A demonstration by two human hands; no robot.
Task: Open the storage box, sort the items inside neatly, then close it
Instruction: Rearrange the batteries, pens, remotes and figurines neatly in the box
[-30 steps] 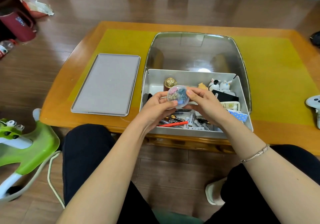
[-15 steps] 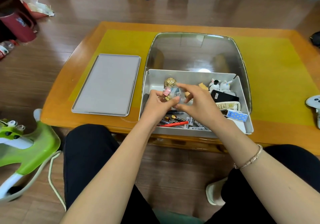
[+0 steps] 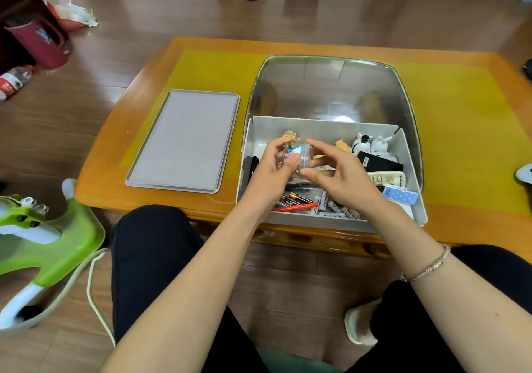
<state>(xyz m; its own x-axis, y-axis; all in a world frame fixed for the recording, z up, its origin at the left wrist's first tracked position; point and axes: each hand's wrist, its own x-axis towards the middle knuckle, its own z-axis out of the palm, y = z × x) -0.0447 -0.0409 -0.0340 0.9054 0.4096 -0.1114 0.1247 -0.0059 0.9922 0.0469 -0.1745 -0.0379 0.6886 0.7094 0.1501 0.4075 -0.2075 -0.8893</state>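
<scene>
I am in the sorting step: the grey plastic storage box (image 3: 331,130) stands open in front of me on the orange wooden table (image 3: 138,171), and its flat grey lid (image 3: 184,139) lies off to the left of my left hand. Between my two hands, over the far left part of the box, I hold a small clear round plastic container (image 3: 298,158) with bright coloured bits inside. My left hand (image 3: 273,171) has its fingers curled round the container's left side. My right hand (image 3: 339,176) pinches the right end with thumb and forefinger, the other fingers fanned loose. Whether the cap is on tight I cannot tell.

Just beyond my left fingertips sits a gold round ornament (image 3: 290,136). Beyond my right hand are two small white rabbit figures (image 3: 371,143) and a black flat device (image 3: 380,163). To its right lie a cream remote control (image 3: 387,176) and a blue dotted case (image 3: 400,195). Under my wrists is a loose jumble of batteries (image 3: 328,205) and a red pen (image 3: 296,207).

Next, I judge, the container needs a settled spot, likely the bare corner below my left hand beside the gold ornament. That calls for lowering it upright and letting go gently so it does not roll. Then the batteries and pens want lining up before the lid goes back on.
</scene>
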